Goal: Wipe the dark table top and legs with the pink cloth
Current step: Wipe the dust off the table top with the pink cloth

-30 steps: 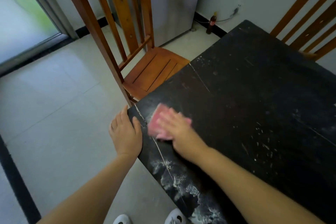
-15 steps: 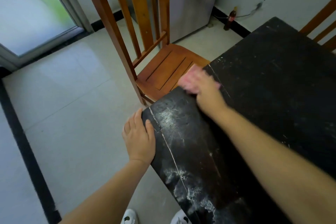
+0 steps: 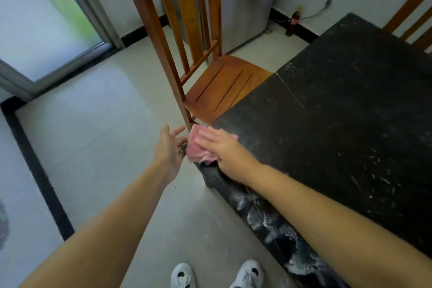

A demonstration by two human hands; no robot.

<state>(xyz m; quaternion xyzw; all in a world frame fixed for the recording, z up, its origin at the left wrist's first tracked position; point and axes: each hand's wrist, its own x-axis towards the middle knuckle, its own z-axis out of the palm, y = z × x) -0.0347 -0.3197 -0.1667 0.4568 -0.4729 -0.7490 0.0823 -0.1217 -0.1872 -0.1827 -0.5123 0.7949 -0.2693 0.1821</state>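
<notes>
Right hand (image 3: pixel 224 149) has swept the pink cloth (image 3: pixel 197 147) back to the counter (image 3: pixel 327 124) corner, flat fingers pressing it. Left hand (image 3: pixel 169 147) has let go of the edge, fingers spread wide. Top nearly covered; legs likely next.

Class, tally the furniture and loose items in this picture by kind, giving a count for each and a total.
Wooden chairs: 2
Dark table: 1
Pink cloth: 1
Bottle on the floor: 1
White shoes: 2
Total: 7

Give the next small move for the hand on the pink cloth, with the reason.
Probably draw the pink cloth back along the dark table top's near edge: the right hand presses it flat at the corner, and white smears remain nearer the person.
</notes>
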